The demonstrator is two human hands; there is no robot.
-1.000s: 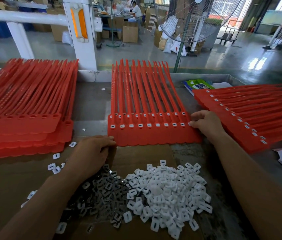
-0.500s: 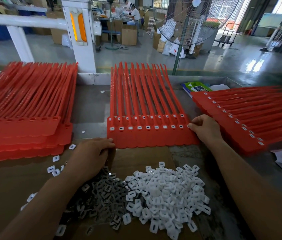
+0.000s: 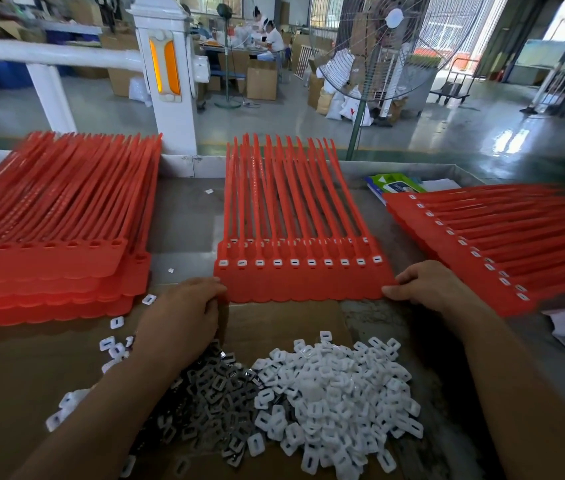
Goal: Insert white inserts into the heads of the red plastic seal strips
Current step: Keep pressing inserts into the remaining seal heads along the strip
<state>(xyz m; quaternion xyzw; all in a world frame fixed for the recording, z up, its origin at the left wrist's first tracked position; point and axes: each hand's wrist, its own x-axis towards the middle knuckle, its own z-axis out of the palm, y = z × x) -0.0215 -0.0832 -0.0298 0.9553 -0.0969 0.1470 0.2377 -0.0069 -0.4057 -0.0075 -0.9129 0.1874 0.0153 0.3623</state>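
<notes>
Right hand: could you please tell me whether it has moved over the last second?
Yes. The right hand drew back along the right edge of the middle red sheet, from beside its row of white inserts to its near corner.

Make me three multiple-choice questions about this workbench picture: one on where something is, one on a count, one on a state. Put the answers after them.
1. Where is the pile of white inserts?
A. On the cardboard, nearer the person than the centre sheet
B. In a blue bin
C. On the floor

2. How many white inserts sit in the centre sheet's front row of heads?
A. Four
B. Ten
C. Twenty

3. What state are the heads on top of the left stack in?
A. Empty holes
B. Filled with white inserts
C. Taped over

Answers: 1 A, the pile lies on the brown cardboard in front of the sheet. 2 B, ten white rectangles show in one row. 3 A, only open red holes show there, with no white in them.
</notes>
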